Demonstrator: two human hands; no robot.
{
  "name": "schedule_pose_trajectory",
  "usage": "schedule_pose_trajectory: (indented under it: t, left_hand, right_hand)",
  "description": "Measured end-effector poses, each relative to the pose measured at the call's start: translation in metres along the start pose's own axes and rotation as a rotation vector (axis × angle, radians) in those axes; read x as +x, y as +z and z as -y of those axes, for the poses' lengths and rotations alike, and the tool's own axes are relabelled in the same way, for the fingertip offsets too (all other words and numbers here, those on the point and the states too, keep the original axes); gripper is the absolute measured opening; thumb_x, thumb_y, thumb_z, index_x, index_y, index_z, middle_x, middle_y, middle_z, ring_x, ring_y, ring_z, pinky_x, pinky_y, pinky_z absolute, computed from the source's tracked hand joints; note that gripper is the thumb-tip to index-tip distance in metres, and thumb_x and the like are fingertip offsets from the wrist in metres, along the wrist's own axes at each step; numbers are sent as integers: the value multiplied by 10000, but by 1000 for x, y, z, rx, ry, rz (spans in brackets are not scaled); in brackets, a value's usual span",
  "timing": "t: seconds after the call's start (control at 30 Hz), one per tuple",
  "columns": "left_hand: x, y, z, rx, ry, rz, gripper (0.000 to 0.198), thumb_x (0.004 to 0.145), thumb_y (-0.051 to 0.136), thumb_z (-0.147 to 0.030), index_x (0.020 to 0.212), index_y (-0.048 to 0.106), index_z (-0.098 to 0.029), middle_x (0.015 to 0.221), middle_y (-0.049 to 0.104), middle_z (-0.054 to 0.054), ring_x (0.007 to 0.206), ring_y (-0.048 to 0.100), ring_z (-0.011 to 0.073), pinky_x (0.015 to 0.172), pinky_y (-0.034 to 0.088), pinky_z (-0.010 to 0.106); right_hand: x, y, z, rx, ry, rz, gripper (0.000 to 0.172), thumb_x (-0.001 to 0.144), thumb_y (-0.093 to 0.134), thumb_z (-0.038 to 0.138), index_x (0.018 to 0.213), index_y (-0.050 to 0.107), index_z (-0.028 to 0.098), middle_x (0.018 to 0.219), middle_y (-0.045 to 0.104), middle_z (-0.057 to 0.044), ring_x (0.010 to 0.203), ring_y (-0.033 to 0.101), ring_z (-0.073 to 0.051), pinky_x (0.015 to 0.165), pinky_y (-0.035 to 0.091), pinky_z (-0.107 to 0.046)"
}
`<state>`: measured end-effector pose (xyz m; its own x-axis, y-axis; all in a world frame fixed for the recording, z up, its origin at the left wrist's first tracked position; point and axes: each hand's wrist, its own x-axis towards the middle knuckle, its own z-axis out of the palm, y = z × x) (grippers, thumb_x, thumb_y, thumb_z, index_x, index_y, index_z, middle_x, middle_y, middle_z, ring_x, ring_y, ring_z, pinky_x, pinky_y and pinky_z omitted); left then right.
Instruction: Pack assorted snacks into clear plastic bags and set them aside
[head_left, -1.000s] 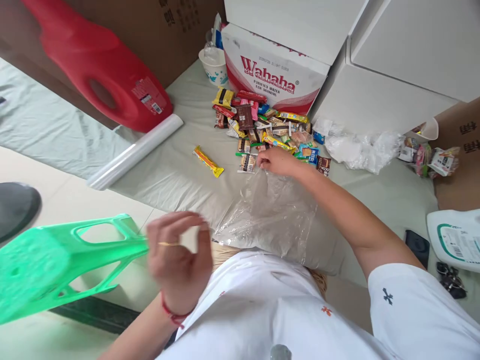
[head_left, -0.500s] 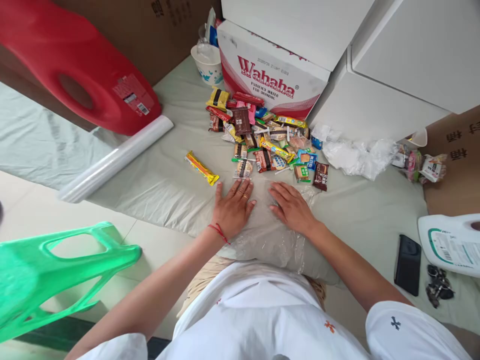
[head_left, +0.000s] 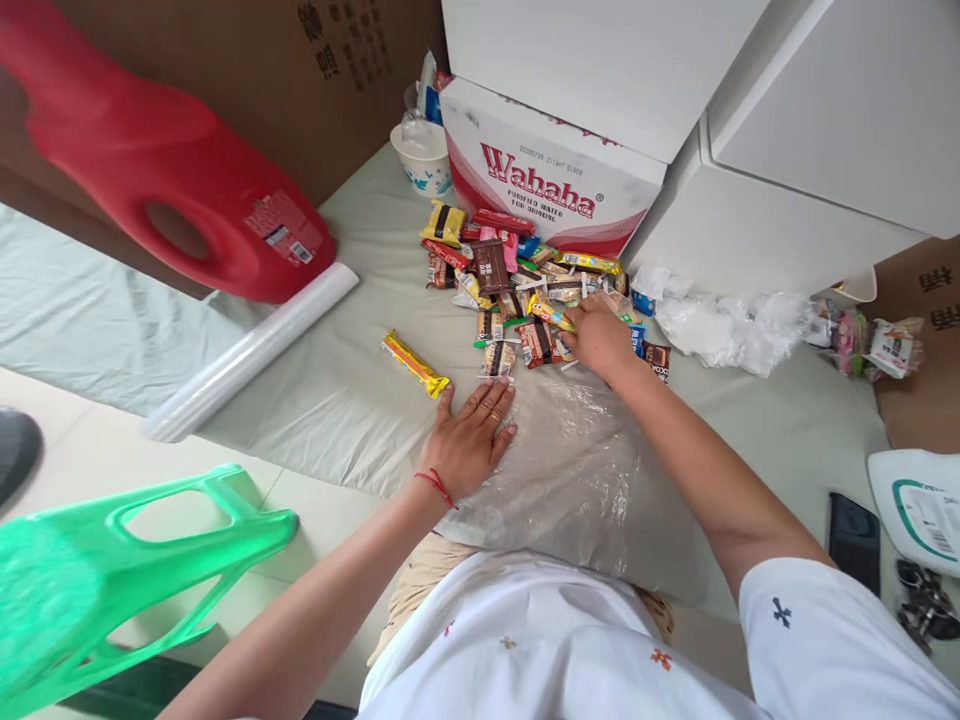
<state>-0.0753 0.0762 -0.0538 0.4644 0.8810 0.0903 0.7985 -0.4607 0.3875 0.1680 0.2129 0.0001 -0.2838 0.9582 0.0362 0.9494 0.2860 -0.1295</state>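
My left hand (head_left: 471,440) lies flat with fingers spread on the left edge of a clear plastic sheet (head_left: 585,460) spread on the pale cloth in front of me. My right hand (head_left: 600,335) reaches into the near edge of a pile of wrapped snacks (head_left: 517,280), its fingers curled among the packets; what they grip is hidden. A yellow snack bar (head_left: 415,364) lies apart, just left of my left hand's fingertips.
A Wahaha carton (head_left: 547,180) and white boxes (head_left: 765,150) stand behind the pile. A red jug (head_left: 172,190), a roll of clear film (head_left: 251,350) and a green plastic stool (head_left: 112,570) are on the left. Crumpled plastic (head_left: 727,325), a phone (head_left: 855,535) and a white jug (head_left: 919,505) lie right.
My left hand came down from mid-air onto the plastic sheet and stays flat there. My right hand pressed the sheet, then moved forward into the snack pile.
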Motion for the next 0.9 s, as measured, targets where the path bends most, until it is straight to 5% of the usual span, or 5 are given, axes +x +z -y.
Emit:
schedule_pose_trajectory:
  t: [0.2,0.37,0.57,0.67,0.9]
  left_hand:
    - [0,-3,0,9,-6,-2,578,1062,352,-420,1620,311,-275,1631,396,105,1499,415,294,1269,7,630]
    - [0,-4,0,-4,-9,-17,585,1054,375,-409,1621,306,-282,1619,416,103,1487,434,310,1271,48,638]
    - [0,-4,1,15,-11,7,580,1062,357,-426,1619,309,-270,1635,387,87,1507,405,286,1278,28,626]
    - [-1,-3,2,23,-14,7,581,1065,348,-439,1618,311,-264,1634,389,85,1508,402,278,1281,21,619]
    - [-3,0,3,-3,-17,-13,571,1070,332,-442,1607,340,-248,1634,395,70,1522,380,254,1294,-5,601]
  right_hand:
    - [37,-15,-29,-118,160,139,314,901,672,408,1072,743,154,1078,719,-200,996,674,-360,824,502,-428]
    - [81,-46,-44,5,147,24,432,913,608,554,954,742,145,839,714,-126,826,658,-296,721,459,-363]
    - [142,-40,53,27,-328,-13,414,947,563,451,1188,683,136,1174,706,-144,1046,628,-324,881,462,-402]
    - [151,-24,86,-26,-412,54,372,929,573,336,1237,672,151,1271,688,-146,1118,616,-345,892,469,-413]
    - [123,-23,22,-53,-172,109,350,905,627,380,1161,715,159,1081,734,-133,948,646,-309,795,478,-376]
